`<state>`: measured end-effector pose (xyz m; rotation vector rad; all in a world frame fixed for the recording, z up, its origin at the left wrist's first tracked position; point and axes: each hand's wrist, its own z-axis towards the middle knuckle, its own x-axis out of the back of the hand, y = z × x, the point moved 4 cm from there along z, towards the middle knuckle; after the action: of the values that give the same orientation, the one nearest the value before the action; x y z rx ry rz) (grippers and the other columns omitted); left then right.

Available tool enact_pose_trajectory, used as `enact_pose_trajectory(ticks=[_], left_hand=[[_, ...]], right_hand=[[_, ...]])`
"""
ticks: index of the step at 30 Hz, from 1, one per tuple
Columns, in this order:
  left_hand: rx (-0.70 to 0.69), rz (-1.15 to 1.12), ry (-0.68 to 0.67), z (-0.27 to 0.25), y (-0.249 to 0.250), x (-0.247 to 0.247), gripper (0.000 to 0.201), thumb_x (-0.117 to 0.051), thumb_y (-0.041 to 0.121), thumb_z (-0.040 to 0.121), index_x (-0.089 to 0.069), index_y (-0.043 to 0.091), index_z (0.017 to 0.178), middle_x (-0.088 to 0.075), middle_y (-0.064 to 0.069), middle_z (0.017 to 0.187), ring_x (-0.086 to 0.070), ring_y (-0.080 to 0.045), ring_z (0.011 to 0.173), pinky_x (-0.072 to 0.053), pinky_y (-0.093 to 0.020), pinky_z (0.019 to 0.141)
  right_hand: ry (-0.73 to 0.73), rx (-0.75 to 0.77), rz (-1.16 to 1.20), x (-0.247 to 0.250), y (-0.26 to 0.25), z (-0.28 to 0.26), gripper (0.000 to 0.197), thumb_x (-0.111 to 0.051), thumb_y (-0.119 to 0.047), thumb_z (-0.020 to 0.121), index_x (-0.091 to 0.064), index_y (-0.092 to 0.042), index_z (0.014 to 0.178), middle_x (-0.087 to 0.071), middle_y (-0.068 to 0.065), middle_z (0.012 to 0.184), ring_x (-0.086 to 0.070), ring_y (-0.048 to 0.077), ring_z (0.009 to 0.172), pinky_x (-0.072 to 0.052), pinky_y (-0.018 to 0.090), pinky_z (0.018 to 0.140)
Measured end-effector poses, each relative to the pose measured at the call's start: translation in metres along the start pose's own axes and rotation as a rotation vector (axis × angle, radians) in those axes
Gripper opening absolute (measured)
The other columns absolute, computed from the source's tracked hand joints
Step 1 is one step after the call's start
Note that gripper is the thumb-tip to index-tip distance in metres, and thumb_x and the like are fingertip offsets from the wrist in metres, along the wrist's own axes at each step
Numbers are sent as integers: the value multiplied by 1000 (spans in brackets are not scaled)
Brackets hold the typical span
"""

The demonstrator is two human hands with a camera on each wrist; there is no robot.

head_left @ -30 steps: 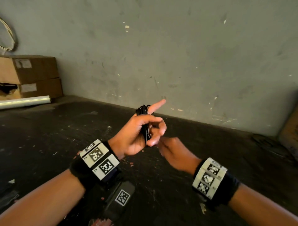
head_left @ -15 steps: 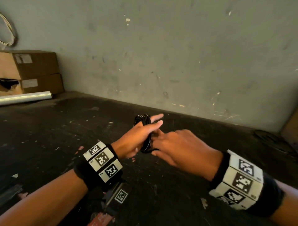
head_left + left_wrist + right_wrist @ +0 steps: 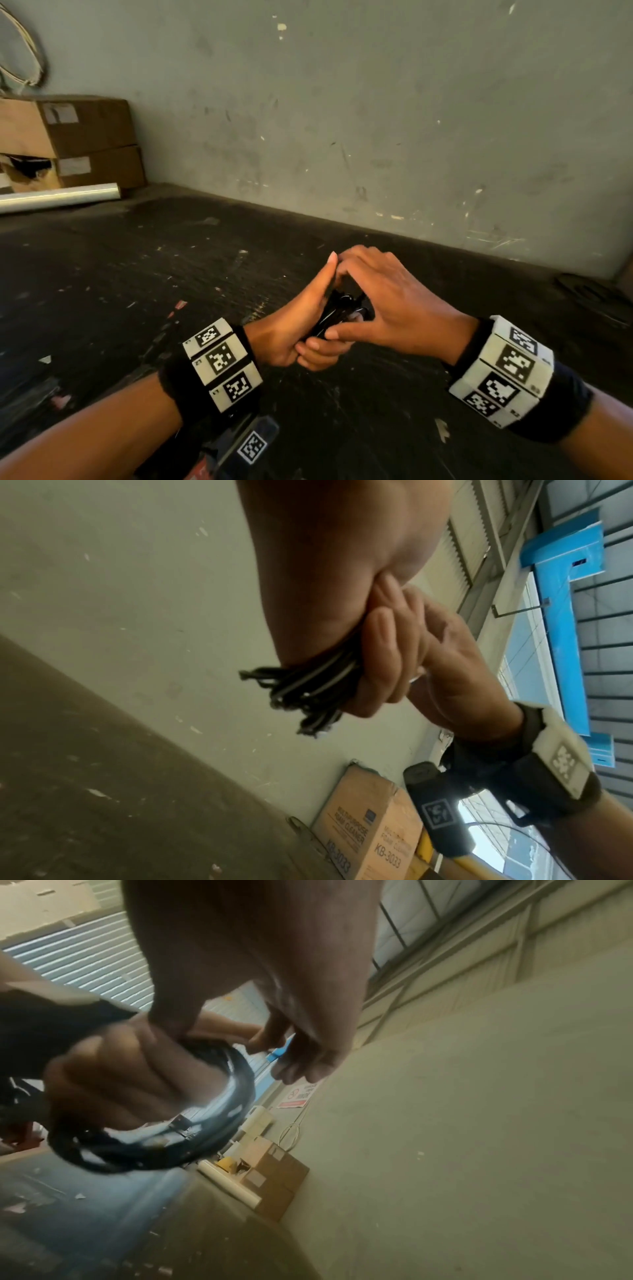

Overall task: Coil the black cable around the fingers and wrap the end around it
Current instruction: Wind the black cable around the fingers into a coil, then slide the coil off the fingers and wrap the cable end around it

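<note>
In the head view my left hand (image 3: pixel 291 329) holds a small coil of black cable (image 3: pixel 337 310) above the dark table. Its lower fingers curl round the strands and its index finger points up. The left wrist view shows those fingers (image 3: pixel 380 656) wrapped round the bundle of cable (image 3: pixel 301 693), whose loops stick out below the palm. My right hand (image 3: pixel 394 301) arches over the coil from the right, thumb underneath against my left fingers. In the right wrist view the cable (image 3: pixel 226 1115) loops round my left fist (image 3: pixel 120 1080). The loose end is hidden.
Two stacked cardboard boxes (image 3: pixel 85 137) and a white roll (image 3: pixel 58 197) sit at the far left against the grey wall. The dark, scuffed tabletop (image 3: pixel 137 291) lies below my hands. Another brown box (image 3: pixel 369 829) stands by the wall on the right.
Both hands have come lower and nearer. My right hand has swung from under the coil to over it, closing round it. My left index finger now points up.
</note>
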<state>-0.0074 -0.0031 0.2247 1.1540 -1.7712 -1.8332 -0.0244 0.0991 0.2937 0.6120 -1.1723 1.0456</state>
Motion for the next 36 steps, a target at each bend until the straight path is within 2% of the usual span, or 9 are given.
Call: enact_pose_trajectory(ticks=[4, 7, 10, 13, 17, 21, 27, 31, 36], left_hand=[[67, 38, 16, -13, -4, 9, 85, -17, 87, 71, -43, 9, 51, -32, 5, 33, -26, -5, 24, -15, -17, 32], [93, 29, 65, -28, -6, 21, 83, -19, 87, 71, -42, 11, 51, -28, 5, 33, -21, -6, 24, -13, -18, 32], [75, -118, 130, -46, -4, 37, 76, -20, 83, 76, -40, 12, 58, -23, 5, 37, -17, -8, 27, -12, -19, 33], [90, -57, 328, -64, -7, 56, 69, -26, 73, 82, -46, 11, 59, -27, 8, 34, -22, -5, 25, -16, -18, 34], [121, 82, 611, -93, -18, 77, 61, -33, 63, 90, -48, 13, 58, -23, 7, 36, -21, -6, 27, -21, -19, 35], [135, 236, 860, -127, -34, 105, 55, -33, 48, 98, -48, 11, 59, -25, 5, 37, -23, -10, 31, -23, -24, 40], [284, 339, 987, -188, -65, 160, 50, -40, 41, 97, -64, 12, 64, -51, -2, 47, -50, -15, 46, -39, -31, 57], [293, 152, 1113, -216, -90, 183, 39, -46, 32, 94, -57, 16, 60, -42, 4, 45, -36, -9, 41, -28, -25, 46], [180, 65, 1186, -248, -121, 209, 30, -60, 24, 90, -66, 5, 67, -53, -7, 55, -50, -10, 45, -37, -21, 46]], right_hand=[[-136, 86, 229, -30, -3, 12, 42, -54, -49, 87, -53, -23, 120, -61, -6, 112, -54, 8, 105, -40, 41, 101], [-147, 95, 170, -49, -7, 19, 51, -35, -54, 89, -53, -21, 124, -63, -2, 115, -55, 11, 108, -36, 33, 102], [-49, 22, 107, -62, -11, 33, 58, -21, -61, 87, -58, -19, 101, -65, 0, 93, -57, 17, 87, -42, 35, 88], [47, -15, 79, -81, -19, 50, 62, -14, -61, 88, -54, -14, 84, -65, 5, 75, -58, 25, 69, -37, 31, 69], [104, -44, 70, -117, -34, 71, 77, 1, -62, 89, -56, -12, 79, -69, 9, 68, -61, 30, 59, -35, 29, 61], [39, -49, 163, -161, -56, 96, 91, 14, -65, 84, -60, -12, 87, -72, 7, 76, -66, 29, 68, -46, 36, 67], [-53, -40, 279, -225, -95, 127, 88, 9, -70, 79, -57, -13, 87, -71, 9, 85, -66, 30, 80, -44, 37, 69], [-124, -100, 350, -263, -117, 145, 83, 2, -69, 81, -56, -11, 90, -69, 12, 86, -63, 33, 80, -43, 39, 68], [-281, -271, 712, -301, -120, 157, 39, -37, -44, 97, -59, -15, 84, -66, 8, 82, -62, 19, 76, -48, 39, 73]])
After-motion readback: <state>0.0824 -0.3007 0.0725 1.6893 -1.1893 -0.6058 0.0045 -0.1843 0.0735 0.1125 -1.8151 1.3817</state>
